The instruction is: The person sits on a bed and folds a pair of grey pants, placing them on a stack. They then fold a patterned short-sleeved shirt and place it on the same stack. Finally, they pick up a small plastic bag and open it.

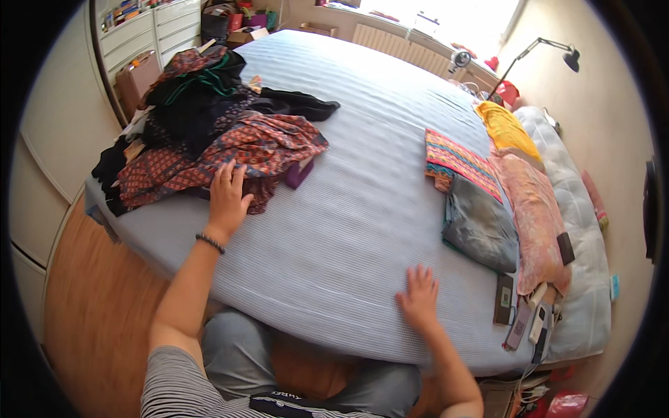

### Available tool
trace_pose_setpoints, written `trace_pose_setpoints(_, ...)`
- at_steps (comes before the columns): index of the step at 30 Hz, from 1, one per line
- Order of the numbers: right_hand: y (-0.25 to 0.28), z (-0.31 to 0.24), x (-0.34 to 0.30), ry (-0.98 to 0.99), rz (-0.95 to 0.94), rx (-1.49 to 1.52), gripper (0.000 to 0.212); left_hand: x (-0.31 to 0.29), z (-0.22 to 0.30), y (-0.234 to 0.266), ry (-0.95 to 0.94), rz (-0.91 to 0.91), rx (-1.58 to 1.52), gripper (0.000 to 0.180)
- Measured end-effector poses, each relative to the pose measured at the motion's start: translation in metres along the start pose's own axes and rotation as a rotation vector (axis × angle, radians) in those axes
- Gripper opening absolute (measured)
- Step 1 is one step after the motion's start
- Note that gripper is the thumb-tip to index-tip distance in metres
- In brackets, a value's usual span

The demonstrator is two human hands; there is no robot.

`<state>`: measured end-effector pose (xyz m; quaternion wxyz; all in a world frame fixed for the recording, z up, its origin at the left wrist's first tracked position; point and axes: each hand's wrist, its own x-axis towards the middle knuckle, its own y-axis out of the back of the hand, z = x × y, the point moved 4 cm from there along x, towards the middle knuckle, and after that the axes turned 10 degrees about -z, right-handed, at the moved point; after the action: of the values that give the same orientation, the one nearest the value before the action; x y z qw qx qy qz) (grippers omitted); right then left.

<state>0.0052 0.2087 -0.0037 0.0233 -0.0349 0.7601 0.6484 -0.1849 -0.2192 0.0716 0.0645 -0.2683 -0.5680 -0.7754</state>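
Matt cloth is meeting wood and plastic.
The bedsheet (334,230) is showing a finely ribbed weave; the red patterned garment (261,143) is creasing like thin fabric; the folded grey garment (481,224) is looking matt; the wood-look floor (97,279) is giving off a soft sheen; the pink suitcase (138,82) is looking like smooth, hard plastic.

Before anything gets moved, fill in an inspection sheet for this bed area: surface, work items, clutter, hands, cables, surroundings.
Surface: pale striped sheet, lightly wrinkled.
Work items: tangled clothes pile at left; patterned folded cloth and grey folded garment at right.
Clutter: small devices at the near right corner, beside the pink pillow.
Hands: left hand at the pile's near edge; right hand on or just above the sheet, holding nothing.
Cables: white cable below the near right corner.
Surroundings: wooden floor at left, radiator beyond, desk lamp upper right.
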Motion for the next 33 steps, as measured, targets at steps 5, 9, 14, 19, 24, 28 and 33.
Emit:
trace_pose_setpoints(5, 0.003, -0.058, -0.032, 0.064, 0.154, 0.063, 0.049, 0.03, -0.075, 0.005, -0.015, 0.108, 0.104, 0.023)
trace_pose_setpoints(9, 0.006, -0.057, -0.035, 0.055, 0.231, 0.116, 0.043, 0.033, -0.044, 0.015, 0.032, 0.279, -0.588, 0.013)
trace_pose_setpoints(14, 0.004, -0.063, -0.038, 0.153, 0.416, 0.064, 0.034, -0.061, 0.11, 0.023, 0.033, -0.215, -1.426, 0.023)
trace_pose_setpoints(19, 0.009, -0.136, -0.047, 0.095, 0.147, 1.541, 0.028, -0.199, 0.276, 0.067, -0.333, -0.794, -1.691, 0.016)
trace_pose_setpoints(24, 0.054, -0.174, -0.091, 0.035, -0.125, 2.192, 0.027, -0.239, 0.259, 0.085, -0.615, -1.141, -1.391, 0.025)
trace_pose_setpoints(28, 0.0, -0.105, -0.103, -0.146, -0.057, 2.084, 0.03, -0.207, 0.183, 0.096, -0.378, -0.672, -1.126, 0.018)
trace_pose_setpoints(33, 0.055, -0.114, -0.131, 0.135, -0.066, 1.818, 0.04, -0.144, 0.141, 0.107, -0.001, -0.648, -1.364, 0.033)
